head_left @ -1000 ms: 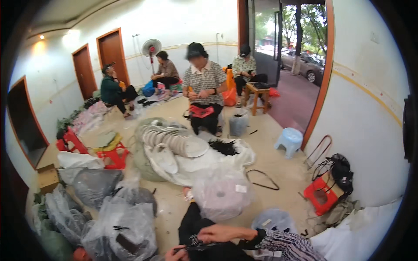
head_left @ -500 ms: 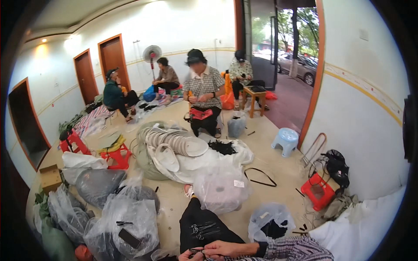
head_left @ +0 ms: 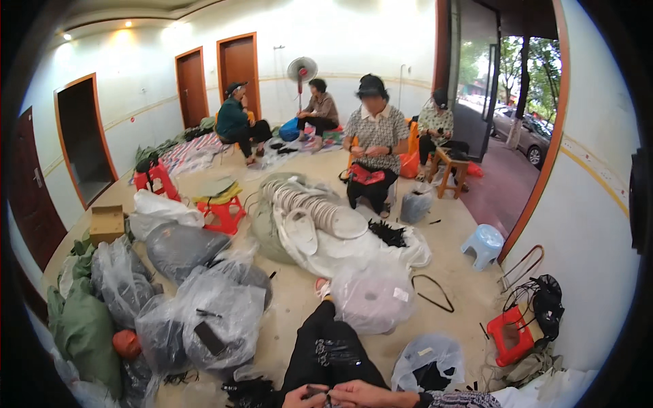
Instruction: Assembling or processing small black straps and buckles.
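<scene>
At the lower edge, my left hand (head_left: 304, 396) and my right hand (head_left: 358, 394) meet over my lap. Both are closed, with fingers pinched around a small dark piece between them; its kind is too small to tell. Several thin, shiny dark strips (head_left: 338, 353) lie on my black trousers (head_left: 320, 333) just beyond the hands. To the right of my legs stands an open clear plastic bag (head_left: 401, 384) with black pieces (head_left: 432, 376) inside. A heap of black strips (head_left: 252, 392) lies left of my left hand.
Wrapped bundles (head_left: 224, 313) crowd the left, a dark phone-like slab (head_left: 210, 338) on one. Ahead are a bagged round bundle (head_left: 371, 299) and a row of pale oval pieces (head_left: 316, 211). Red stools (head_left: 510, 336) and a blue stool (head_left: 483, 245) stand around. Several people sit beyond.
My view has turned left, so the room has shifted right in the picture. My hands stay together over my lap, and the right forearm now shows less.
</scene>
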Motion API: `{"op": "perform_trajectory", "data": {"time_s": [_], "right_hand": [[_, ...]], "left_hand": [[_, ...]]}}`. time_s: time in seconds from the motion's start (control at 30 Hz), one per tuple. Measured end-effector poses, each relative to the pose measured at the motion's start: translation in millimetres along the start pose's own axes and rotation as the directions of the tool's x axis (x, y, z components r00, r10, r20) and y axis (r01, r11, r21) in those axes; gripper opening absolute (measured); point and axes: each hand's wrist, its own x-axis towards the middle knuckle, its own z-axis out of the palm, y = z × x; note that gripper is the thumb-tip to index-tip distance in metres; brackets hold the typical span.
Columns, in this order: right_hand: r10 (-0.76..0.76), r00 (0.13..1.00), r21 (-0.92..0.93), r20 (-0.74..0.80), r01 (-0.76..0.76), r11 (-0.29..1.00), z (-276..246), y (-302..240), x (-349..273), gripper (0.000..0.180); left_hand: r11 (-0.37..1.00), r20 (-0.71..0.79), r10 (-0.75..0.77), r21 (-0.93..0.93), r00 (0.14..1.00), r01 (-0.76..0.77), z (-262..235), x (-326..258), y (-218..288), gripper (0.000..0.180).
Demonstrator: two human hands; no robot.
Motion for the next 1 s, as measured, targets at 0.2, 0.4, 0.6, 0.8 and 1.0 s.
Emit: {"op": "perform_trajectory", "data": {"time_s": [0.2,0.4,0.6,0.8,1.0], "right_hand": [[0.041,0.998,-0.075,0.052,-0.037,0.996,-6.1,1.7,-6.4,0.028],[-0.001,0.998,-0.162,0.068,0.012,0.987,-11.1,4.1,-15.4,0.026],[0.101,0.991,-0.093,0.086,-0.093,0.991,-19.4,13.5,-8.3,0.024],[0.215,0.966,-0.019,0.141,-0.214,0.977,-38.0,39.9,-0.8,0.022],[0.286,0.947,0.081,0.149,-0.300,0.950,-45.2,63.7,3.7,0.018]], "left_hand": [[0.992,0.002,0.024,0.125,1.000,-0.024,-6.0,0.2,-18.5,0.020],[0.976,0.003,-0.008,0.217,1.000,0.007,0.9,1.0,-17.5,0.016],[0.962,0.030,-0.022,0.274,0.999,0.013,-1.1,9.8,-21.8,0.019],[0.926,0.022,-0.033,0.376,0.999,0.022,-7.8,15.0,-31.4,0.023],[0.891,-0.013,-0.096,0.445,0.995,0.091,-23.5,22.7,-58.2,0.031]]}}
